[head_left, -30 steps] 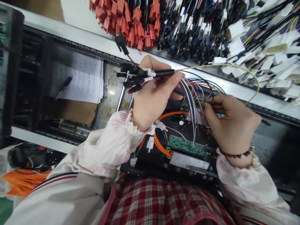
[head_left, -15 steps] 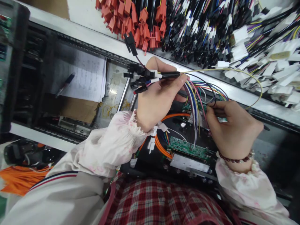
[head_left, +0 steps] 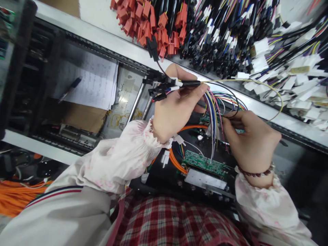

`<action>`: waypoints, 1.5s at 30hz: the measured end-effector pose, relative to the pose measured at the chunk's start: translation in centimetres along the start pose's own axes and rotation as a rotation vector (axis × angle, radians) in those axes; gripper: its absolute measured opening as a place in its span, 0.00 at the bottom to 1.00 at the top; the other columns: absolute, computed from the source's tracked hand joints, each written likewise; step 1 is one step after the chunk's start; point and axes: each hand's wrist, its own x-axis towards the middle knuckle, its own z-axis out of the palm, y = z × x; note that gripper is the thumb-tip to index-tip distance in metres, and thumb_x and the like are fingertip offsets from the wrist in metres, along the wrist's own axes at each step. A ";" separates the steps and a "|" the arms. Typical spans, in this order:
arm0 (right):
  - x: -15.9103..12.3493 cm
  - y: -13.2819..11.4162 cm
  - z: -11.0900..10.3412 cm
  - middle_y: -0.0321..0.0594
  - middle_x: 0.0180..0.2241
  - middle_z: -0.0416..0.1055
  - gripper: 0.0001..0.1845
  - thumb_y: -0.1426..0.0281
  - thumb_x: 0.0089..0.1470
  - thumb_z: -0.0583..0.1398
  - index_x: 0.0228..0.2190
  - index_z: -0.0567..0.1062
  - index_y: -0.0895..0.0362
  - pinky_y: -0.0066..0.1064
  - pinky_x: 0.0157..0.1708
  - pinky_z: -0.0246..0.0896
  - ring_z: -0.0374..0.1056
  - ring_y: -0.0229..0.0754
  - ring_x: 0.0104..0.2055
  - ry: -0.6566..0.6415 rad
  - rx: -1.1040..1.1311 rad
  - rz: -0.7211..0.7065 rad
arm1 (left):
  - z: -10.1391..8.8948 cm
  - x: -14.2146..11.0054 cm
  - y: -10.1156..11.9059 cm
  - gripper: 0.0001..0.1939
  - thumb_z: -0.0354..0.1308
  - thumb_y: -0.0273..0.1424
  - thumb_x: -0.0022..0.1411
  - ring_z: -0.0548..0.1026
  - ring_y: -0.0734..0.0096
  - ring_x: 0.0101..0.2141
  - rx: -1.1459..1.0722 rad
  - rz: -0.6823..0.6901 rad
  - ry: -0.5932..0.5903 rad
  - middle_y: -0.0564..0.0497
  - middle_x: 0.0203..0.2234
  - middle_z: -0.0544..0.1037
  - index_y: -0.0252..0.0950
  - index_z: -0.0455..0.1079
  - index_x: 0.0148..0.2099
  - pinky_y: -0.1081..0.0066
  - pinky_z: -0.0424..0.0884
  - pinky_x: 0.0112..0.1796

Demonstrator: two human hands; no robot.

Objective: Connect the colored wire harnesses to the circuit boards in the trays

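My left hand is closed around a wiring harness with black sleeving, and several black connector plugs stick out to its left. From the sleeving's right end, loose coloured wires hang down toward a green circuit board. My right hand pinches a thin black wire of the harness, its end hidden by the fingers. A yellow wire loops out over this hand. Under the hands a second green board is partly covered.
Red connectors, black-sleeved harnesses and white connectors are piled along the far side beyond a metal rail. Orange cables curve beside the boards. Written papers with a pen lie to the left.
The view has shifted slightly. My right hand has moved a little to the left, nearer the boards, still pinching the black wire. The left hand keeps its hold on the harness.
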 end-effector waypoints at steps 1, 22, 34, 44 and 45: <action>0.2 0.0 0.1 0.38 0.33 0.80 0.06 0.67 0.60 0.60 0.37 0.78 0.53 0.35 0.34 0.66 0.77 0.45 0.35 -0.013 0.009 0.005 | 0.0 0.0 0.0 0.15 0.67 0.23 0.60 0.81 0.70 0.28 -0.005 -0.008 0.003 0.55 0.27 0.77 0.40 0.62 0.34 0.76 0.78 0.21; 1.5 -0.2 0.5 0.39 0.29 0.80 0.07 0.68 0.58 0.61 0.35 0.81 0.54 0.33 0.30 0.62 0.78 0.46 0.33 -0.020 -0.058 -0.002 | -0.3 0.1 -0.4 0.14 0.69 0.27 0.59 0.82 0.70 0.29 -0.012 0.040 -0.015 0.55 0.29 0.78 0.41 0.64 0.34 0.77 0.79 0.21; 1.0 0.0 0.8 0.38 0.30 0.81 0.09 0.68 0.59 0.60 0.36 0.80 0.55 0.31 0.32 0.63 0.77 0.43 0.32 -0.007 -0.031 0.037 | -0.2 0.2 -0.3 0.15 0.66 0.20 0.59 0.81 0.72 0.29 -0.012 0.051 -0.027 0.57 0.28 0.74 0.40 0.62 0.35 0.77 0.77 0.21; 0.7 0.4 1.1 0.38 0.31 0.81 0.08 0.68 0.59 0.60 0.37 0.80 0.54 0.32 0.31 0.63 0.77 0.44 0.32 0.007 -0.016 0.024 | -0.2 0.2 -0.1 0.15 0.66 0.21 0.60 0.80 0.73 0.29 -0.007 0.030 -0.036 0.56 0.28 0.74 0.39 0.61 0.35 0.79 0.77 0.21; 0.7 0.4 1.1 0.37 0.31 0.81 0.08 0.69 0.59 0.60 0.37 0.80 0.54 0.31 0.31 0.64 0.77 0.44 0.32 0.009 -0.011 0.028 | -0.2 0.2 -0.1 0.15 0.66 0.21 0.60 0.80 0.73 0.29 -0.008 0.029 -0.036 0.56 0.28 0.73 0.39 0.61 0.35 0.79 0.77 0.21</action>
